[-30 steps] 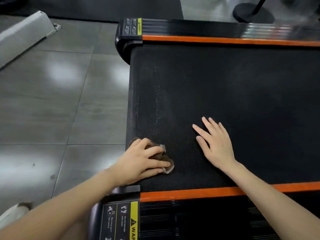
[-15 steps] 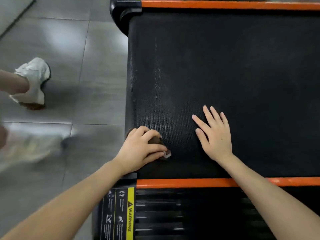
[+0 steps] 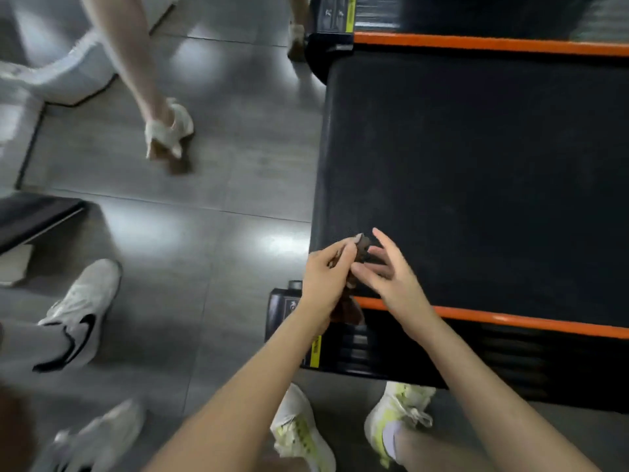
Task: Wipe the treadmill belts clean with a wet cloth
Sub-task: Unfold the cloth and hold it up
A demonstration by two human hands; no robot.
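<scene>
The black treadmill belt (image 3: pixel 476 172) fills the right side, framed by orange side strips (image 3: pixel 531 321). My left hand (image 3: pixel 326 277) grips a small brown cloth (image 3: pixel 361 245), lifted above the belt's near-left corner; part of the cloth hangs below the hand near the orange strip. My right hand (image 3: pixel 391 277) is beside it with fingers spread, its fingertips touching the cloth. Both hands are off the belt surface.
Grey tiled floor (image 3: pixel 211 253) lies left of the treadmill. Other people's legs and white shoes (image 3: pixel 81 318) stand there, one foot (image 3: pixel 168 129) farther back. My own yellow-white shoes (image 3: pixel 398 413) are at the treadmill's near side. A black warning-label corner (image 3: pixel 286 311) sits below my left hand.
My left hand has lifted the cloth off the belt. My right hand left the belt and came over to the cloth. The view swung left and down, showing more floor and feet.
</scene>
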